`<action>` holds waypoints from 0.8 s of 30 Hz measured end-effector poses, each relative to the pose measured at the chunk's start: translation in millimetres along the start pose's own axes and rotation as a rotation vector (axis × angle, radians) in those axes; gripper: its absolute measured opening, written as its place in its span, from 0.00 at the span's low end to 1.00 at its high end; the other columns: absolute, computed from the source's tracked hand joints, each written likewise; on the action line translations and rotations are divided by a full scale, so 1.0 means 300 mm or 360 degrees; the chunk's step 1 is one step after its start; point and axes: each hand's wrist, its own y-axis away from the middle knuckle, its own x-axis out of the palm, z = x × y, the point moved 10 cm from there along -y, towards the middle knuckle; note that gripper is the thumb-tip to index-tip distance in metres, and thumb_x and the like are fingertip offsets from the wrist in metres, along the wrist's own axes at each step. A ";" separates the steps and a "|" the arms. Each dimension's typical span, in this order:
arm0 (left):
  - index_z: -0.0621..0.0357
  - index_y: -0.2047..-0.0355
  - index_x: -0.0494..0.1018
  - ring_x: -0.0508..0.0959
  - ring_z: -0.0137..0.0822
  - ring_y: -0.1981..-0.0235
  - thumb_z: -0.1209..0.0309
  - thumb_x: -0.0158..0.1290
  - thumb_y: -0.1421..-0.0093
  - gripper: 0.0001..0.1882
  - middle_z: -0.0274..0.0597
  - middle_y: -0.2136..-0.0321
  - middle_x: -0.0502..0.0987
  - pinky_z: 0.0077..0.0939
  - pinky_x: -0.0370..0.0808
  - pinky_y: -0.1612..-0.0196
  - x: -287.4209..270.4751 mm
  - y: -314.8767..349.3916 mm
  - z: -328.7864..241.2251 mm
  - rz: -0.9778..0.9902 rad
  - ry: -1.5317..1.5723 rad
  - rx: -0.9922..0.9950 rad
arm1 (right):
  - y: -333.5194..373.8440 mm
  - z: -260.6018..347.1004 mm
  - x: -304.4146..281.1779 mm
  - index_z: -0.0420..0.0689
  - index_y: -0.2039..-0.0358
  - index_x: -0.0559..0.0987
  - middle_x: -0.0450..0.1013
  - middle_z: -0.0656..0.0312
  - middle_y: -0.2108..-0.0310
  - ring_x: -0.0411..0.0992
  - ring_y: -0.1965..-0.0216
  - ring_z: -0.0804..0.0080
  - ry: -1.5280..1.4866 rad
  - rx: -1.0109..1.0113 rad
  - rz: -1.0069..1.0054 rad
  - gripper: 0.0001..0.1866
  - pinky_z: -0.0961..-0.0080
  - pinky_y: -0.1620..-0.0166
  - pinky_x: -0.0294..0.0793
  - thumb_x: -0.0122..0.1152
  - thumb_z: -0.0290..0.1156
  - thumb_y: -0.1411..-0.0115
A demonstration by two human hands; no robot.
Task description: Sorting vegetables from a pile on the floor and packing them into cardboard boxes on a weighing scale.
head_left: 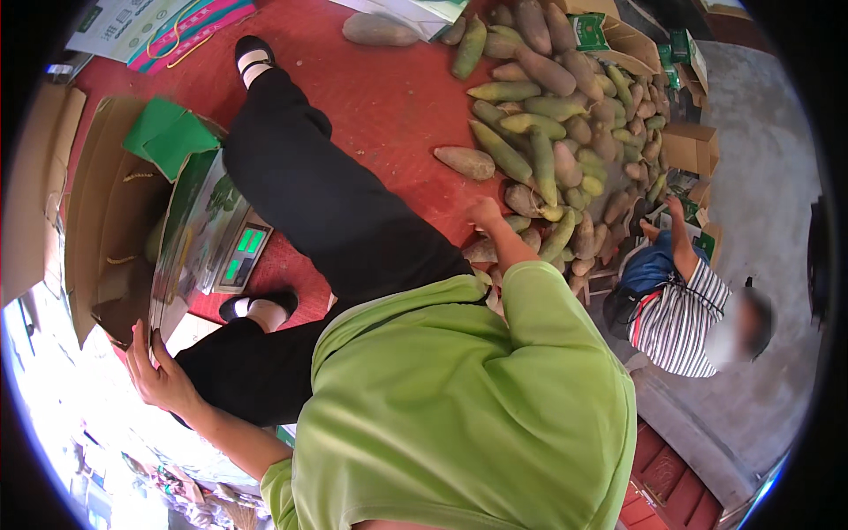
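My left hand is at the near corner of an open cardboard box, its fingers and thumb on the box's edge. A long green vegetable lies partly hidden inside the box. Against the box is a scale with a lit green display. My right hand hangs at the left edge of a large heap of long green and brownish radish-like vegetables. Its fingers are blurred and partly turned away, and nothing shows in them. A brownish vegetable lies just beyond that hand.
My legs straddle the red floor between box and heap. Colourful bags stand at the far left. Open cartons border the heap's right side. Another person in a striped shirt is at the right, a hand near the heap.
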 end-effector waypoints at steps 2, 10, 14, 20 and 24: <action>0.58 0.59 0.78 0.78 0.38 0.68 0.74 0.56 0.43 0.10 0.40 0.68 0.78 0.29 0.73 0.64 -0.045 0.032 0.026 -0.0028 -0.0099 0.0022 | 0.038 -0.074 -0.025 0.48 0.68 0.78 0.73 0.64 0.77 0.71 0.80 0.69 -0.0948 0.0887 -0.0087 0.07 0.71 0.76 0.72 0.63 0.34 0.46; 0.60 0.58 0.77 0.77 0.41 0.68 0.72 0.54 0.42 0.12 0.42 0.65 0.79 0.32 0.73 0.63 -0.034 0.033 0.013 -0.0044 -0.0014 0.0115 | 0.011 -0.333 -0.225 0.46 0.46 0.63 0.68 0.55 0.61 0.69 0.69 0.61 -0.2193 0.1331 -0.0849 0.34 0.63 0.71 0.74 0.71 0.38 0.50; 0.61 0.58 0.77 0.77 0.42 0.67 0.74 0.52 0.41 0.11 0.43 0.64 0.79 0.32 0.73 0.62 -0.028 0.033 0.022 -0.0027 0.0049 0.0092 | -0.068 -0.348 -0.224 0.50 0.53 0.70 0.64 0.54 0.56 0.69 0.64 0.57 -0.2437 0.1314 -0.0797 0.27 0.67 0.71 0.75 0.68 0.49 0.48; 0.62 0.58 0.76 0.77 0.43 0.66 0.76 0.51 0.42 0.12 0.44 0.65 0.79 0.33 0.73 0.59 -0.045 0.029 0.008 -0.0057 0.0030 0.0051 | -0.092 -0.354 -0.176 0.51 0.59 0.73 0.67 0.57 0.65 0.69 0.69 0.60 -0.2518 0.1392 -0.0881 0.22 0.70 0.72 0.75 0.68 0.48 0.48; 0.60 0.59 0.77 0.77 0.43 0.67 0.75 0.56 0.47 0.13 0.44 0.70 0.78 0.33 0.73 0.59 -0.056 0.036 0.006 -0.0071 -0.0021 -0.0021 | -0.079 -0.362 -0.190 0.44 0.64 0.75 0.70 0.59 0.70 0.68 0.75 0.63 -0.2555 0.1410 -0.0960 0.14 0.74 0.77 0.72 0.69 0.33 0.47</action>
